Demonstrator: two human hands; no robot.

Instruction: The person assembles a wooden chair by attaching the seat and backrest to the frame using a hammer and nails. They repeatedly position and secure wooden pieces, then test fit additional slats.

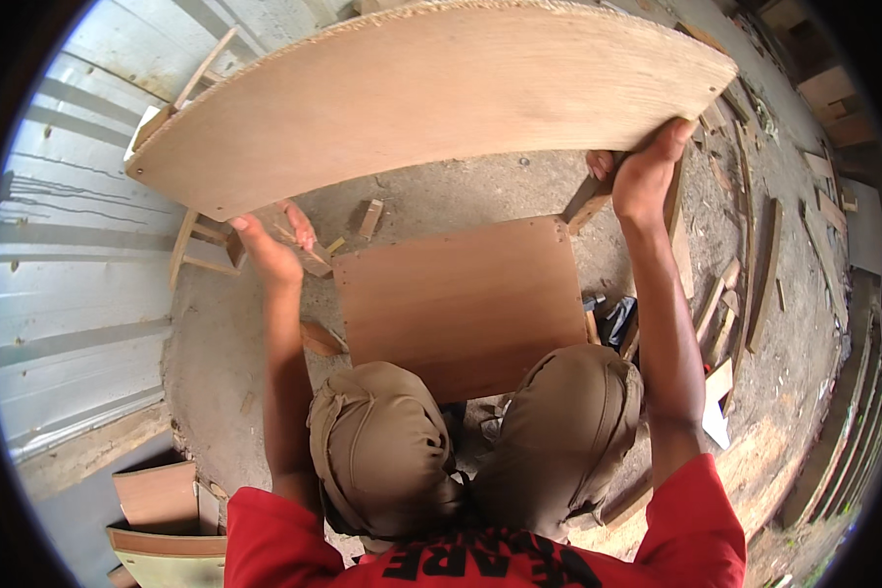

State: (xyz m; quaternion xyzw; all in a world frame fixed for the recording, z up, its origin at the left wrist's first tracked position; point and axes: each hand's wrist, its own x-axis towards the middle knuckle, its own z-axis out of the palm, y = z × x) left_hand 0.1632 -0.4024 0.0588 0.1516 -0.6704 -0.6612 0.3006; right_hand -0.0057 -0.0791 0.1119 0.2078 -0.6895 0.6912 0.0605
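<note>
A wide light-brown plywood panel (431,93) with a rough, splintered far edge spans the space in front of me. Small screw or nail heads show near its corners. My left hand (274,250) grips its near left corner, thumb along the edge and fingers reaching underneath. At the near right corner, my right hand (647,176) is closed on the panel, some fingers curling below it. What lies under the panel is mostly hidden. Between the panel and my knees is a smaller reddish-brown plywood board (461,299), lying roughly level, with fasteners along its side edges.
A hammer (590,306) lies by the smaller board's right side. Wooden strips (766,274) and offcuts litter the floor on the right. Corrugated metal sheeting (69,235) stands on the left, with a small wooden frame (204,245) near it. Wooden pieces (162,495) sit at lower left.
</note>
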